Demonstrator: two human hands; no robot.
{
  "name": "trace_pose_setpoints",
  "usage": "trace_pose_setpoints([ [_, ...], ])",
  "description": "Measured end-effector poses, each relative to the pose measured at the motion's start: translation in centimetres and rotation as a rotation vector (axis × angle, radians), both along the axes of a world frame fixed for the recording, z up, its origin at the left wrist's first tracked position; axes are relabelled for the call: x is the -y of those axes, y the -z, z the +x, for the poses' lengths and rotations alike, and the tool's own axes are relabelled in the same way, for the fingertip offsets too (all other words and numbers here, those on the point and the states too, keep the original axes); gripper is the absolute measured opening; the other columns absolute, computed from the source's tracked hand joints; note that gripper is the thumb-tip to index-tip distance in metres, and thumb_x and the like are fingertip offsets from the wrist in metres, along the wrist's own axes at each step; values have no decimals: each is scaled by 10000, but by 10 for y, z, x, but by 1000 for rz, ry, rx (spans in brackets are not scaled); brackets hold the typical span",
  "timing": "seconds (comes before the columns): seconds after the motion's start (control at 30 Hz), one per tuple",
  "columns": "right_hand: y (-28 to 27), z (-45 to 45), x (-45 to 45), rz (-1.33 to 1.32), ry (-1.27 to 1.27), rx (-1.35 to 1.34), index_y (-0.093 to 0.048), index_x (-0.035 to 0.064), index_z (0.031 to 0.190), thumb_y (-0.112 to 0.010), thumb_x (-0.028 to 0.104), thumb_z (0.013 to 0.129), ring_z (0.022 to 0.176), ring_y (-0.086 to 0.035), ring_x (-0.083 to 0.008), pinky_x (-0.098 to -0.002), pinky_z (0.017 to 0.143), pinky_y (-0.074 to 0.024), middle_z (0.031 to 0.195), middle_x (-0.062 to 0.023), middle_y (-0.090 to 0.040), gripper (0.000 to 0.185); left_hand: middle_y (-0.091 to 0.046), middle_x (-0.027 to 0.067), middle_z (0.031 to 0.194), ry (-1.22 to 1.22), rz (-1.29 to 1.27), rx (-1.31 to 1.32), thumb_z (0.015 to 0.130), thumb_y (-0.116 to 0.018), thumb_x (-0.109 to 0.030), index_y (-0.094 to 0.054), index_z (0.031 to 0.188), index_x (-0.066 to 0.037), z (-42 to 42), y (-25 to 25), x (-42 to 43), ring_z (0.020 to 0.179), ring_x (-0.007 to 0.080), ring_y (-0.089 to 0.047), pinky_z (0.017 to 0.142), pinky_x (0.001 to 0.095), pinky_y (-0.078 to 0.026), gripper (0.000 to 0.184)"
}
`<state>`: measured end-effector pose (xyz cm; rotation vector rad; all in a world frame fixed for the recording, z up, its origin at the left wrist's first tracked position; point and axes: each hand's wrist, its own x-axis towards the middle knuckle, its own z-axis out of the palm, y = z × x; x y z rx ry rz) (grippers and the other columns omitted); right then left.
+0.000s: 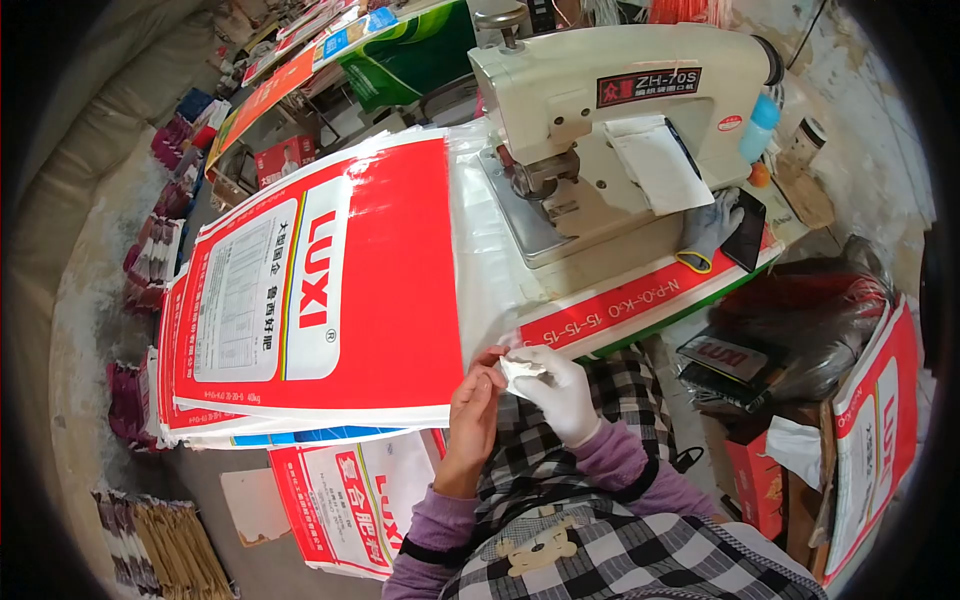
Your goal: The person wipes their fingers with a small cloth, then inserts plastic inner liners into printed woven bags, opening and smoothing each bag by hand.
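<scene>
My left hand [474,415] is bare, its fingers bent and drawn together against the fingertips of my right hand [556,392], which wears a white glove. Between the two sits a small crumpled white piece [520,369]; whether it is loose or part of the glove I cannot tell. Both hands are above my lap, over a black-and-white checked apron [625,395]. Just left of them lies a stack of red and white LUXI sacks [400,270]. A sewing machine [620,100] marked ZH-70S stands beyond, with a sack under its head.
A grey work glove [712,228] and a dark phone [745,230] lie on the machine table's right side. A white paper [655,165] rests on the machine bed. More sacks [350,500] lie below left. A box with a plastic bag [800,320] stands at right.
</scene>
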<state>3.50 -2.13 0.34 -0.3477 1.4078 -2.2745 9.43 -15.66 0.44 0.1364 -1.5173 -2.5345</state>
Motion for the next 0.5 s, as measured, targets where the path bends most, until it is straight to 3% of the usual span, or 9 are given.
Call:
trace_pose_setpoints([
  [0.17, -10, 2, 1, 189, 134, -332, -648, -6, 1093, -671, -5, 859, 959, -631, -140, -268, 834, -494, 1042, -81, -656, 235, -479, 122, 1345, -76, -207, 62, 1037, -461, -291, -553, 866, -77, 0, -2, -2, 1238, 209, -440, 1069, 361, -304, 288],
  [0.33, -14, 3, 3, 244, 178, -411, -670, -8, 1036, -693, -4, 841, 940, -648, -186, -280, 811, -501, 1024, -105, -663, 197, -554, 126, 1281, -178, -483, 98, 1036, -479, -252, -584, 857, -34, -2, -15, -6, 1198, 205, -494, 1054, 361, -344, 300],
  [0.5, -15, 3, 1, 358, 230, -577, -684, -6, 998, -697, -10, 825, 928, -663, -248, -308, 805, -517, 999, -130, -669, 174, -563, 139, 1278, -175, -495, 127, 1035, -477, -224, -589, 881, -11, 0, -9, -7, 1174, 205, -513, 1041, 351, -363, 286],
])
